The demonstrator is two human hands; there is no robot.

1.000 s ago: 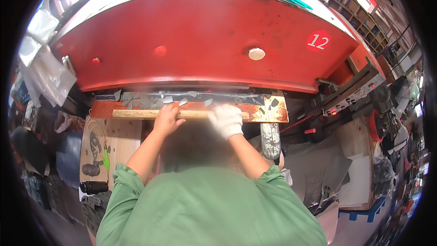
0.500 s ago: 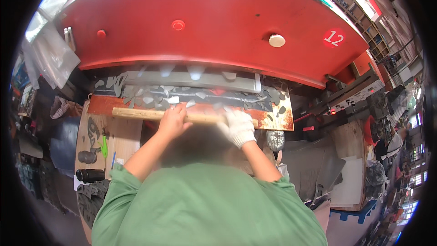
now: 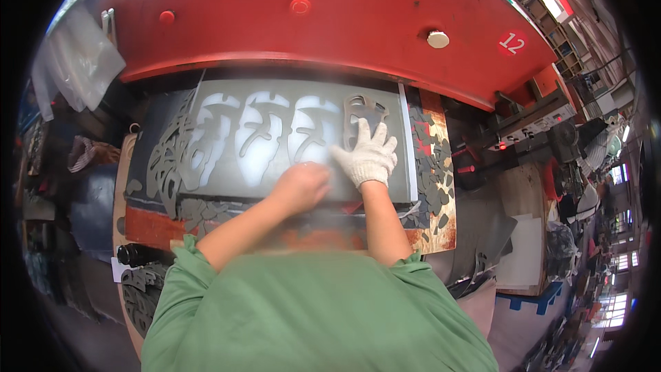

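Red machine: is spanning the far side.
Worn board: is bearing grey scraps.
Grey sheet: is reaching nearer than earlier, showing three pale shapes.
Right hand: gloved, is spreading wide over a looped frame at the sheet's right.
Left hand: is curling, blurred; its hold cannot be told.
Round label: is displaying white numerals.

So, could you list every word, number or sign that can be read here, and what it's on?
Numbered red disc, on the red machine: legible white digits, which I won't copy out.
Control panel: any marks are too small to read.
Red button: any marking is too blurred to read.
I can make out no other text.
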